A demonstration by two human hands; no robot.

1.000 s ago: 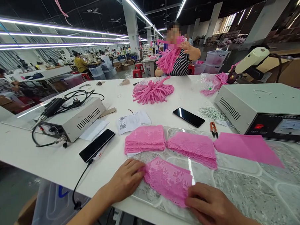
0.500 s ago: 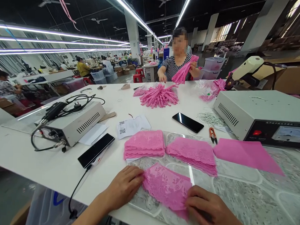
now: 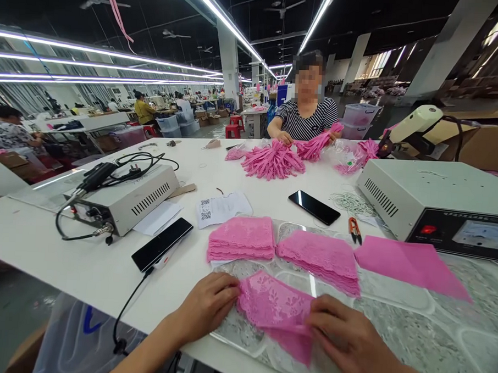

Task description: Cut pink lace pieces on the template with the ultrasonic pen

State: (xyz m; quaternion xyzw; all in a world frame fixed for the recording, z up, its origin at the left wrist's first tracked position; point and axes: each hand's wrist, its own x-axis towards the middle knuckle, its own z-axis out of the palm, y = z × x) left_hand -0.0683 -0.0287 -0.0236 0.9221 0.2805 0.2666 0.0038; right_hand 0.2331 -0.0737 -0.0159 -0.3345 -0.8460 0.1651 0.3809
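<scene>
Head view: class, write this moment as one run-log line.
left hand: holds pink lace piece, left edge | right hand: holds its right edge | behind: left lace stack, right lace stack

This is a garment factory hall: long white work tables (image 3: 105, 268), stacks of pink lace (image 3: 242, 238), machines (image 3: 438, 200), strip lights (image 3: 223, 20), workers (image 3: 307, 115).

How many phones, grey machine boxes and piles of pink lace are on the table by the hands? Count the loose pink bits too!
Phones: 2
Grey machine boxes: 2
Pink lace stacks: 2
Loose lace piece, touched by the left hand and right hand: 1
Flat pink sheet: 1
Total: 8
</scene>
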